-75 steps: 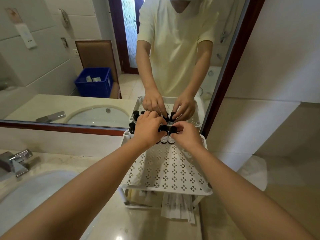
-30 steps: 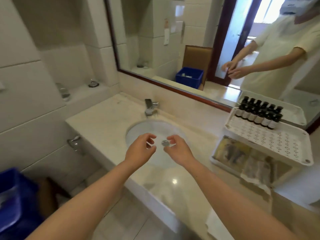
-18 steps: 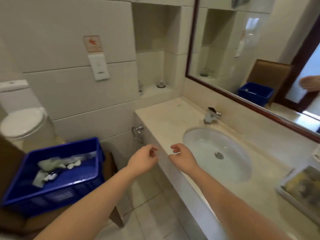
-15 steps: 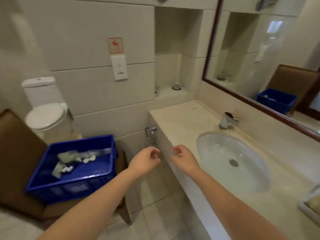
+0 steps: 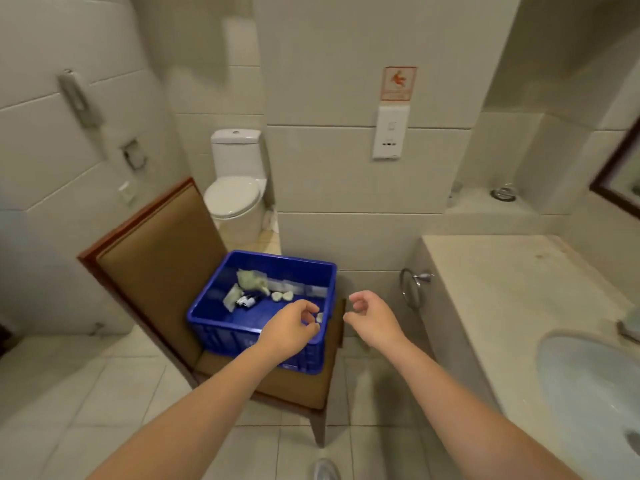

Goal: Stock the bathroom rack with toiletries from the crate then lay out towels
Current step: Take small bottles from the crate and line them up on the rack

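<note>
The left hand (image 5: pixel 289 329) hangs over the near right corner of the crate (image 5: pixel 221 332), fingers loosely curled with a gap between thumb and fingertips, gripping nothing; a small pale item shows just past its fingers, too blurred to name. The right hand (image 5: pixel 372 320) floats beside the crate, apart from it, curled the same way and empty. The crate sits on the seat of a chair (image 5: pixel 156 258). Inside lie a dark bottle (image 5: pixel 246 301) with a white label, its print too small to read, clear wrapped packets (image 5: pixel 251 280) and a few small pale pieces, all soft with blur. The left hand hides part of the crate's near wall. Right of the chair runs the counter (image 5: pixel 512 289), its sink (image 5: pixel 588 386) cut off by the edge. Behind the chair stands a toilet (image 5: pixel 235 188). On the wall an orange sign (image 5: pixel 398 83) shows a slipping figure; its text is illegible
</note>
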Demonstrator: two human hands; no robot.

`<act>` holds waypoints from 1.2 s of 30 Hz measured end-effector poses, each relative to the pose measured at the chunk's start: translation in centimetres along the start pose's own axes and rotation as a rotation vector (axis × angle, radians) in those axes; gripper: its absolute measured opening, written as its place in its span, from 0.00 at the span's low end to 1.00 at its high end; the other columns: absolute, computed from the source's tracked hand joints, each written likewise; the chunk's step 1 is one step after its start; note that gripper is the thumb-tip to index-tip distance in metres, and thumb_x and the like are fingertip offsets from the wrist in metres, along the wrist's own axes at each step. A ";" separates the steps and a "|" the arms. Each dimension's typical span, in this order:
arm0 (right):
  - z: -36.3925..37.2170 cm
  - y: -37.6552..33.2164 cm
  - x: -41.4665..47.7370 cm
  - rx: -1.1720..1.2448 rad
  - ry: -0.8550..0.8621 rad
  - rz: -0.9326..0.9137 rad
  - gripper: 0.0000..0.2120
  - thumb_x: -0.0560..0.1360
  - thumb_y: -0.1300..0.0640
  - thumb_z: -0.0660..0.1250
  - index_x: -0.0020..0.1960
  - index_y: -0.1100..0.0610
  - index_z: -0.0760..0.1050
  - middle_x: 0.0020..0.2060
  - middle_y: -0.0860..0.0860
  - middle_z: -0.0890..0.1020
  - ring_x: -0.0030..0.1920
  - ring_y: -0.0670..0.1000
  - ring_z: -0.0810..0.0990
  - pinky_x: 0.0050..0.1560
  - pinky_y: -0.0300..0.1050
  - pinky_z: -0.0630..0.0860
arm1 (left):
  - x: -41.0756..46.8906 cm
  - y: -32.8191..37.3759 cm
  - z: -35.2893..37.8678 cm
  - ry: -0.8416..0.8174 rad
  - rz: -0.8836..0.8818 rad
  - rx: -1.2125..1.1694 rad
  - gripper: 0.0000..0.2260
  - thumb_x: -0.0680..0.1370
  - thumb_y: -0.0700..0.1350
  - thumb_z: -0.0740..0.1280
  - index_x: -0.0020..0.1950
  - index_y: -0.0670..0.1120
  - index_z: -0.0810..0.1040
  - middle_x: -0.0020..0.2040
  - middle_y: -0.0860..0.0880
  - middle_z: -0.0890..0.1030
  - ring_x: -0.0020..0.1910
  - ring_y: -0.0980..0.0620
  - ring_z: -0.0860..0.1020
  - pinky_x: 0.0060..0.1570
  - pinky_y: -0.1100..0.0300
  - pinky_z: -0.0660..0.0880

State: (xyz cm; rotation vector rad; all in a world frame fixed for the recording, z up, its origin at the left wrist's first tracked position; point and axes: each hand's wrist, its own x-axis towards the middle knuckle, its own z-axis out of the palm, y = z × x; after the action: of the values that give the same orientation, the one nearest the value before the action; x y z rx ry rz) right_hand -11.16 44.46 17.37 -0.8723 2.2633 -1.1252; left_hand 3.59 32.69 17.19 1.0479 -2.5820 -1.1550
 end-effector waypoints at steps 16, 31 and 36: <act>10.5 -5.4 18.3 -0.038 -0.412 -0.060 0.16 0.75 0.56 0.68 0.61 0.50 0.71 0.56 0.48 0.75 0.53 0.47 0.76 0.48 0.40 0.73 | 10.3 -10.2 -6.0 0.157 -0.333 -0.074 0.14 0.78 0.50 0.65 0.63 0.56 0.71 0.52 0.59 0.76 0.45 0.58 0.78 0.46 0.57 0.77; 22.8 -1.8 29.7 -0.005 -0.468 0.237 0.18 0.74 0.56 0.69 0.63 0.51 0.72 0.58 0.49 0.75 0.54 0.48 0.75 0.50 0.42 0.74 | 21.6 -23.1 -7.4 0.051 -0.485 -0.196 0.17 0.78 0.46 0.67 0.66 0.53 0.71 0.57 0.55 0.74 0.52 0.56 0.75 0.51 0.61 0.76; 28.9 0.8 32.6 0.006 -0.412 0.388 0.18 0.75 0.55 0.69 0.63 0.51 0.72 0.58 0.49 0.75 0.53 0.47 0.75 0.45 0.40 0.71 | 26.8 -29.7 -7.0 -0.061 -0.511 -0.176 0.19 0.79 0.46 0.66 0.69 0.51 0.68 0.63 0.52 0.71 0.55 0.54 0.75 0.56 0.54 0.76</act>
State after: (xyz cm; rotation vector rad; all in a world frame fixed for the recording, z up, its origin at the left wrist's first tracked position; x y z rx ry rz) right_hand -15.47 6.38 -3.35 -0.5630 1.9686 -0.7035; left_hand 2.19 -2.57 -2.82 1.7076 -2.2585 -1.5026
